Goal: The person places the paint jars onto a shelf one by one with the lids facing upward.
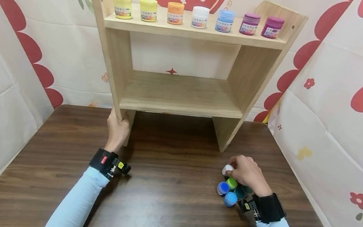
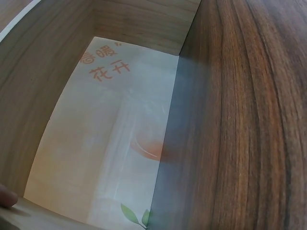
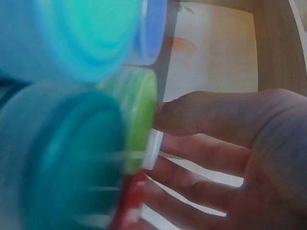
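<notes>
The right hand (image 1: 248,174) pinches with its fingers a small round white jar (image 1: 227,170), which is at the brown wooden tabletop (image 1: 161,198), just beside a green-lidded jar (image 1: 232,183). I judge it light and stiff (its lid, maybe, slightly slippery), best held around the sides. The left hand (image 1: 117,130) grips the pale wooden shelf unit (image 1: 183,94) by its side panel.

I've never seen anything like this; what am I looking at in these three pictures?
There is no machine arm here, just a person working bare-handed. The wide picture comes from a camera worn on the head; the other two come from wrist cameras, one per arm. On the brown table stands a wooden shelf with seven jars along its top. The left hand grips the shelf's left side; the right hand holds a white jar beside a green jar and others.
</notes>
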Tool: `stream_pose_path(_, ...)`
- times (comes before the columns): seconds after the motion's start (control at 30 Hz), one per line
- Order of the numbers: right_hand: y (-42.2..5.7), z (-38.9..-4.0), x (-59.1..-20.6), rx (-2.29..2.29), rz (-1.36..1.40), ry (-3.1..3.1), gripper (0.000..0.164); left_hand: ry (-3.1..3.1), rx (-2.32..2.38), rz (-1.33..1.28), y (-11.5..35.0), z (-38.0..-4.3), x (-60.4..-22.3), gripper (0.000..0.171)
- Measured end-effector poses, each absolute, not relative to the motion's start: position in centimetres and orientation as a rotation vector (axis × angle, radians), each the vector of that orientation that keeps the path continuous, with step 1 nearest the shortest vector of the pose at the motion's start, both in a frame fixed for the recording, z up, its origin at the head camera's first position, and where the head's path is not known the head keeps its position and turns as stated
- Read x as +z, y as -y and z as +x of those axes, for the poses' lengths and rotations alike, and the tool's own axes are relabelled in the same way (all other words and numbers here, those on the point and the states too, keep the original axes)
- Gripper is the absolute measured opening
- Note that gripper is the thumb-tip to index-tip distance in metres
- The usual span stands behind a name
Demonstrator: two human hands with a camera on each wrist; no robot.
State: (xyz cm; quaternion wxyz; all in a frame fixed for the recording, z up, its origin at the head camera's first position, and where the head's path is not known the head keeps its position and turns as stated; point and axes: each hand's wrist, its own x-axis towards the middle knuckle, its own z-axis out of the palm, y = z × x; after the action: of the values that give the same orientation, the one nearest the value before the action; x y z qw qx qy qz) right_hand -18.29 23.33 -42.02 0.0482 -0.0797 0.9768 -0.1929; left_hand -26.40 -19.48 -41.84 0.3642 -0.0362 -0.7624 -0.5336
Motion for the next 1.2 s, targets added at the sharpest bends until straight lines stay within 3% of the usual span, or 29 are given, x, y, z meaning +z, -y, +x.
stream_pose_path(0.2,-22.1,-18.5,-39.3,-0.688,-0.440,-3.045,0.032,1.962,-1.372,-0.085,19.4,-26.4,-41.8,0.037)
stream_pose_path(0.47,-19.7,-19.9,-31.2,-0.895,-0.786,-3.320,0.034,1.910,-1.375,-0.130,19.2,-26.5,-41.8,0.038)
stream_pose_path(0.63,-18.5,-22.1,-27.4,-0.826,-0.799,-3.496,0.027,1.917,-1.363,-0.116,19.3,-26.4,-41.7,0.038)
stream_pose_path(0.97,-18.0,-25.0,-26.6,-0.475,-0.614,-3.635,0.024,1.955,-1.381,-0.129,19.3,-26.3,-41.8,0.041)
stream_pose_path(1.2,-18.0,-25.8,-26.9,-0.474,-0.587,-3.623,0.027,1.949,-1.353,-0.113,19.5,-26.5,-41.8,0.041)
